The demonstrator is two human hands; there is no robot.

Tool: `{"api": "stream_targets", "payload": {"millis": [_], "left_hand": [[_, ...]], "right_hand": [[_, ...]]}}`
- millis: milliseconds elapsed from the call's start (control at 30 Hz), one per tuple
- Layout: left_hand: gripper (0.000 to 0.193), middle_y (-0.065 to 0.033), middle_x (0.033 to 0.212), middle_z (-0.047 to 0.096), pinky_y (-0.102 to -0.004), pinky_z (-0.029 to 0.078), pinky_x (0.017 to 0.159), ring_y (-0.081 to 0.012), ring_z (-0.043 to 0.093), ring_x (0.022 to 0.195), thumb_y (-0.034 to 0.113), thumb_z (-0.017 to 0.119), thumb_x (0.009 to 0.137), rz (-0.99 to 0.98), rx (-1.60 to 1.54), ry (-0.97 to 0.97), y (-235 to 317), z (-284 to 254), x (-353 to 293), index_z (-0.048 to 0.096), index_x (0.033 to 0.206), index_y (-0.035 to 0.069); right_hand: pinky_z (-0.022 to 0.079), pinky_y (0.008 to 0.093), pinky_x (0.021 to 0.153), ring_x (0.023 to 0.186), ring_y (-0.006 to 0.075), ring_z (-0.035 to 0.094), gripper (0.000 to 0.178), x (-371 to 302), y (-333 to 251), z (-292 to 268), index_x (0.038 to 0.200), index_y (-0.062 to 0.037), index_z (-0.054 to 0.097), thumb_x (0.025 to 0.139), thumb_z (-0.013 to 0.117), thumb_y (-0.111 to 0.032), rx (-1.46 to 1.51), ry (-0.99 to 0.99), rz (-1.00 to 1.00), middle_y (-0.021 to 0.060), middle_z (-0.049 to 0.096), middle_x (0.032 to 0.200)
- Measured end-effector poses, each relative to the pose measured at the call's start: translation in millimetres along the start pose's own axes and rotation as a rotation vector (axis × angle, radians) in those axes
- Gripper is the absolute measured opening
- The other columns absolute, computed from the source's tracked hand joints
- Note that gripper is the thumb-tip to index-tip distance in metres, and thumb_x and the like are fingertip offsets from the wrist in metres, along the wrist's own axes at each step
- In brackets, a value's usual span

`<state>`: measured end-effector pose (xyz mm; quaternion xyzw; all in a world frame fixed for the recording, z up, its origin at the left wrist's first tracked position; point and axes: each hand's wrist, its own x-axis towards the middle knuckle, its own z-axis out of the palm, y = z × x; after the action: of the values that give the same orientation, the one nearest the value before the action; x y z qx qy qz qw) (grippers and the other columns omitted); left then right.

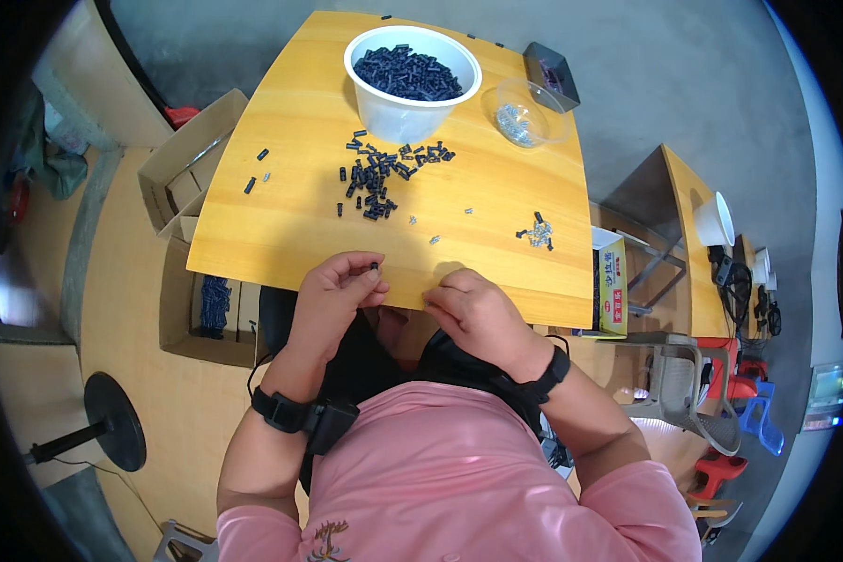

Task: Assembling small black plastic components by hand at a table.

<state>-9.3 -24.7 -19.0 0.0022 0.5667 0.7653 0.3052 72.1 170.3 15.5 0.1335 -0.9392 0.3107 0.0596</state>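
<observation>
My left hand (332, 298) is at the near edge of the wooden table (290, 215), its thumb and fingers pinching a small black cylindrical part (375, 266). A little to the right, my right hand (478, 309) is closed with thumb and fingertips together; whatever is between them is too small to make out. The two hands are apart. Beyond them lies a loose pile of small black parts (373, 178). A few tiny silvery pieces (435, 240) lie between the pile and my hands. To the right is a small heap of silvery pieces (539, 232) with some black ones.
A white bucket (375, 117) full of black parts stands at the far side. Right of it are a clear bowl (534, 131) of silvery pieces and a dark tray (564, 89). Cardboard boxes (183, 309) stand left of the table; a chair (670, 384) is on the right.
</observation>
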Motion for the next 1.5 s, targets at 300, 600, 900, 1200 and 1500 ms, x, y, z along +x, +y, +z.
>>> {"api": "stream_targets", "payload": {"millis": [300,600,900,1200,1500], "left_hand": [[0.021,-0.0063,0.091,0.065,-0.0236,0.054,0.073,-0.0125,0.064,0.079,0.005,0.06,0.09,0.041,0.176,0.041,6.7,3.0,2.1,0.063,0.11,0.0],[0.019,-0.0115,0.084,0.062,-0.0286,0.05,0.066,-0.0196,0.063,0.069,0.002,0.065,0.079,0.652,1.022,0.236,8.0,-3.0,38.1,0.066,0.098,0.002],[0.017,-0.0102,0.085,0.06,-0.0279,0.049,0.062,-0.0204,0.06,0.066,0.002,0.065,0.079,0.661,1.023,0.246,8.0,4.1,38.7,0.067,0.096,0.002],[0.017,-0.0108,0.084,0.061,-0.036,0.048,0.065,-0.0276,0.059,0.074,0.007,0.066,0.077,0.655,0.973,0.275,3.5,2.2,40.4,0.067,0.094,0.005],[0.021,-0.0098,0.087,0.061,-0.029,0.049,0.061,-0.0211,0.061,0.071,0.004,0.067,0.078,0.718,1.031,0.267,5.5,0.2,40.4,0.066,0.099,0.005]], "right_hand": [[0.049,0.0398,0.07,0.078,0.0338,0.057,0.005,2.5,6.4,2.3,0.079,-0.0003,0.06,0.074,0.06,-0.003,-0.156,0.05,-0.019,0.0145,0.054,0.076],[0.05,0.0386,0.072,0.081,0.0354,0.06,0.007,-4.9,32.2,-13.9,0.085,0.0018,0.06,0.078,0.058,0.001,0.028,0.333,0.25,0.0173,0.062,0.084],[0.05,0.0395,0.073,0.081,0.0353,0.06,0.006,5.8,41.7,-18.6,0.085,0.0017,0.06,0.08,0.058,0.001,-0.036,0.371,0.293,0.0172,0.062,0.086],[0.05,0.0405,0.073,0.079,0.0361,0.06,0.005,19.0,42.5,-27.6,0.08,0.0015,0.063,0.078,0.059,-0.001,-0.006,0.188,0.281,0.0183,0.062,0.081],[0.05,0.0398,0.072,0.079,0.0339,0.061,0.009,49.4,67.1,-42.7,0.083,-0.0013,0.068,0.078,0.061,-0.005,-0.171,0.183,0.31,0.0174,0.062,0.079]]}}
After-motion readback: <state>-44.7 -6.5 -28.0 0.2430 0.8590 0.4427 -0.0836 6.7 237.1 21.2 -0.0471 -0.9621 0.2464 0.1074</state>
